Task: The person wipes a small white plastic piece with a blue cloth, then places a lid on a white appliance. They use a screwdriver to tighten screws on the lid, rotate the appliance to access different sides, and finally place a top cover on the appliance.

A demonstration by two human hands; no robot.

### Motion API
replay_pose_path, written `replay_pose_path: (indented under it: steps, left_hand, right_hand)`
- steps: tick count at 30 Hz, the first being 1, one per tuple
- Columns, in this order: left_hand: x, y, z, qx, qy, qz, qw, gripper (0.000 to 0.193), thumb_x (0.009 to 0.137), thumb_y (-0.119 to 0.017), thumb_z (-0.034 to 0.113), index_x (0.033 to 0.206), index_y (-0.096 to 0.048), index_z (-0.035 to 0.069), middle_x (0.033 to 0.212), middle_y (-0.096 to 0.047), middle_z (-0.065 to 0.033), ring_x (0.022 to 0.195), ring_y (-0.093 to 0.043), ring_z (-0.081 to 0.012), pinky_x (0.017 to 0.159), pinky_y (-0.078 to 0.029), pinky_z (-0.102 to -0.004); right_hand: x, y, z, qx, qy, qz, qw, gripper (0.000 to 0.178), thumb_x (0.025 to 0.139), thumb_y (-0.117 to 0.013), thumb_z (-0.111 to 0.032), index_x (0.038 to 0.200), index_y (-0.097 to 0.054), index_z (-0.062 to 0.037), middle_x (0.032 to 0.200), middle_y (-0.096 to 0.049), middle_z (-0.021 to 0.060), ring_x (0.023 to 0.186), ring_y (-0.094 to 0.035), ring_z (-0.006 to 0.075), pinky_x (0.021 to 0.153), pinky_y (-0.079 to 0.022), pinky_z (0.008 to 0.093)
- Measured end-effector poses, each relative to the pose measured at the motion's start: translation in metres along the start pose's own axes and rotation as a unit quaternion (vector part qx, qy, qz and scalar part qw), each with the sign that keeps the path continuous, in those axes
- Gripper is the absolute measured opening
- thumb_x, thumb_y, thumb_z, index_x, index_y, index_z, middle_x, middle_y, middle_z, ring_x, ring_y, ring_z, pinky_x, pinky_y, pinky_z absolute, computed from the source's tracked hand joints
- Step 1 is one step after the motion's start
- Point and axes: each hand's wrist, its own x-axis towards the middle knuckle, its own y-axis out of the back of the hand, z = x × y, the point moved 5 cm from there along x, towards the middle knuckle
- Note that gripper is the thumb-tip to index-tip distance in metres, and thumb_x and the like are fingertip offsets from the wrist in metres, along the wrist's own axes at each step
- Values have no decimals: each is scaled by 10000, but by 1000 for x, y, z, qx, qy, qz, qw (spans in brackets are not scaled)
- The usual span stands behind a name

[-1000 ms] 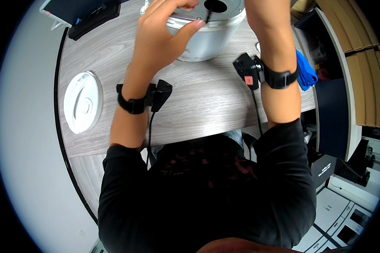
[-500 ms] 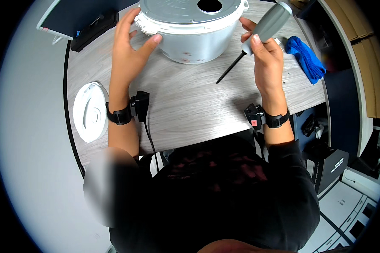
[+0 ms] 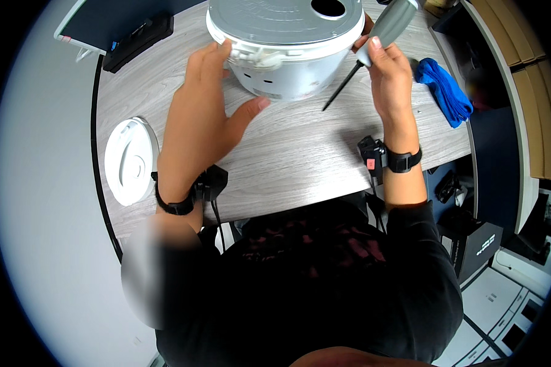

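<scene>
A round silver appliance housing (image 3: 288, 70) with a white rim stands at the far middle of the table. It resembles a rice cooker body. Its flat grey metal face (image 3: 269, 21) is uppermost and has a round dark hole. A white hinge-like piece (image 3: 266, 58) juts from the rim toward me, above two dark slots. My left hand (image 3: 205, 107) has its fingertips against the rim left of that piece, its thumb spread away and nothing gripped. My right hand (image 3: 390, 76) holds a screwdriver (image 3: 389, 27) with a grey handle, its black shaft pointing down-left. Some right fingers reach behind the housing's right side.
A white oval lid-like part (image 3: 130, 162) lies at the table's left. A folded blue cloth (image 3: 444, 92) is at the right edge, beside shelving with cardboard boxes (image 3: 526, 104). A monitor (image 3: 104, 27) stands far left. A black box (image 3: 471, 248) sits below on the right.
The housing has turned, bringing the white hinge-like piece rightward to the front and the slots into view. My left hand has moved right and closer to me. The screwdriver has shifted slightly up and right.
</scene>
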Motion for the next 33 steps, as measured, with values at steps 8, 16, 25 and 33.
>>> replay_pose_path:
  steps: [8,16,25,33]
  left_hand:
    - [10,15,-28,-143,27,-72,987,628,774,-841,158,1340,-577,84,1204,-666,-82,1073,-656,-189,856,-492,-289]
    - [30,-33,-94,-345,72,-18,936,1001,793,-831,314,1554,-237,49,1537,-375,-192,1430,-369,-312,1144,-348,-440]
    - [22,-15,-59,-154,132,-70,977,1110,653,-926,329,1530,-288,93,1435,-512,-187,1352,-471,-358,1033,-437,-524]
    - [28,-27,-62,-151,88,-45,984,1041,728,-857,110,1562,-235,120,1441,-504,-165,1343,-483,-327,1033,-454,-433]
  right_hand:
    - [-1,21,-3,9,-6,16,1000,287,980,-587,-330,995,-713,-72,1157,-686,90,1198,-552,222,1077,-347,399]
    - [-34,2,-4,44,1,7,999,284,988,-587,-284,1036,-707,-31,1316,-614,137,1385,-436,267,1127,-314,433]
    - [-16,8,5,10,-42,-2,999,315,1009,-550,-315,1000,-667,-23,1360,-571,166,1329,-487,268,1094,-388,457]
    - [-33,4,-3,16,-50,31,998,468,990,-589,-312,1339,-580,-2,1204,-648,91,1251,-537,205,1071,-383,374]
